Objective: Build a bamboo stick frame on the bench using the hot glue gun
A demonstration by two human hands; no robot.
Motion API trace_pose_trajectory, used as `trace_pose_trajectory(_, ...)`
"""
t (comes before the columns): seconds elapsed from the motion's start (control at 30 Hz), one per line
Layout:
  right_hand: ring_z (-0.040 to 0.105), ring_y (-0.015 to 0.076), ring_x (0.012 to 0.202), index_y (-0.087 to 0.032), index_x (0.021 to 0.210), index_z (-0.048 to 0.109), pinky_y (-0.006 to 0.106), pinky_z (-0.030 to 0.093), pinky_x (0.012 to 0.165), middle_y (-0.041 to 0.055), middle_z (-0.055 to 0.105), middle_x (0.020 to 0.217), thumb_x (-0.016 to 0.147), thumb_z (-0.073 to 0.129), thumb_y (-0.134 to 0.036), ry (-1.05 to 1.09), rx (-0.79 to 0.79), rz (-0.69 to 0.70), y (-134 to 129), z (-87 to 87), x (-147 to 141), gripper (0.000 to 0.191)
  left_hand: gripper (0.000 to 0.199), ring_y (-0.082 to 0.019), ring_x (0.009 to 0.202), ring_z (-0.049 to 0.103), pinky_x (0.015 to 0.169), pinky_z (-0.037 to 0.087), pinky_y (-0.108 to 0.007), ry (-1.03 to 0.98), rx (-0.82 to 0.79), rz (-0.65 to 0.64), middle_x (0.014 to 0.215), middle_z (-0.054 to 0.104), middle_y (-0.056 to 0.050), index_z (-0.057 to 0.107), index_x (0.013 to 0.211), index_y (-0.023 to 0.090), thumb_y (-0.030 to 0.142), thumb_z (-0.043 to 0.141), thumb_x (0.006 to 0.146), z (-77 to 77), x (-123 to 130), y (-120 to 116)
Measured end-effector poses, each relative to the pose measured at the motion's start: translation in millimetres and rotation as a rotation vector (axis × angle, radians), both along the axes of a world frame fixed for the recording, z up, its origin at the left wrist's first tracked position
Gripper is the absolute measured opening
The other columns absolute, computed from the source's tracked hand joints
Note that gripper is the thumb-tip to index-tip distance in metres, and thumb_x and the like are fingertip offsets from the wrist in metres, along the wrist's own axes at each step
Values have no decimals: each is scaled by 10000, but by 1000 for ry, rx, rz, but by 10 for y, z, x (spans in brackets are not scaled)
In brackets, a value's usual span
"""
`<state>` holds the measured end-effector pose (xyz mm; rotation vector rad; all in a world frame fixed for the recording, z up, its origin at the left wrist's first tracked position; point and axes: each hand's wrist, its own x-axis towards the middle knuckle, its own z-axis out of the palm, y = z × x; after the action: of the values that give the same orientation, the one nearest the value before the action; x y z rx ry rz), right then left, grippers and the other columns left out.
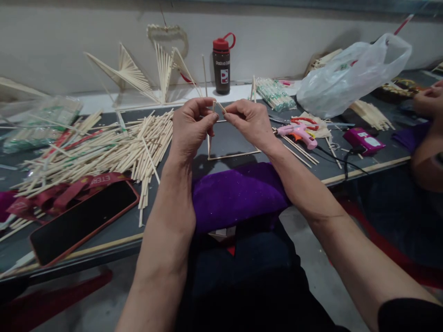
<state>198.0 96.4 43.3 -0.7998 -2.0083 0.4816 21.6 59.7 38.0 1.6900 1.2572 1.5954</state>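
My left hand [195,121] pinches a thin wooden stick near its top end, above the front left corner of a stick frame [233,155]. My right hand [249,121] pinches another wooden stick [221,108], held slanted with its tip close to the left fingertips. Whether the two sticks touch, I cannot tell. The frame lies on the dark table, with thin uprights at its back corners, and my right hand and forearm hide part of it. A pink glue gun [300,133] lies just right of my right wrist.
Loose sticks [131,143] are heaped at left, behind a phone [85,221] and a red lanyard [74,190]. A purple cloth [238,193] lies in front of the frame. Behind stand a bottle [222,69] and fanned stick models [129,76]. Another person's hand [429,99] is at far right.
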Motion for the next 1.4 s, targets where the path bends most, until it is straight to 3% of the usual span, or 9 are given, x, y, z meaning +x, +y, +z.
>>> trace_pose_trajectory(1.0, 596, 162, 903, -214, 951, 763, 311, 441, 886, 16, 705, 912, 920, 648, -259, -24, -8, -15, -5, 0, -17, 127, 215, -135, 591, 606, 419, 395, -261, 31, -19, 21, 736, 655, 8, 678, 994, 278, 343, 750, 802, 19, 17, -52)
trace_pose_trajectory(1.4, 598, 143, 845, -188, 993, 755, 303, 452, 843, 21, 705, 886, 983, 588, -402, -63, 123, -15, 86, -82, -13, 272, 139, -106, 502, 546, 427, 401, -245, -76, -7, -16, 586, 598, 30, 738, 868, 237, 315, 809, 777, 46, 48, -71)
